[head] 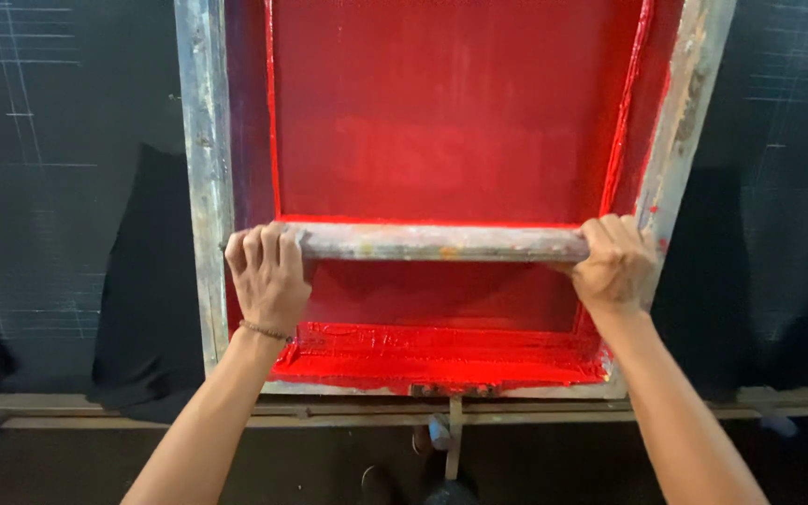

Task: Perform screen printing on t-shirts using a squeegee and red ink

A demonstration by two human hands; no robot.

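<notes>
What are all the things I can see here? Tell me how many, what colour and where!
frame: one, grey wood stained with paint, middle, lying over the dark cloth
screen: one, red mesh, inside the frame
squeegee: one, long grey paint-stained bar, across the screen
ink: one thick pool, bright red, along the screen's near edge
cloth: dark, under the frame, showing on both sides
table: one, dark with faint white lines, all around
bracelet: one, thin, on the left wrist
left hand: gripping the squeegee's left end
right hand: gripping its right end
</notes>
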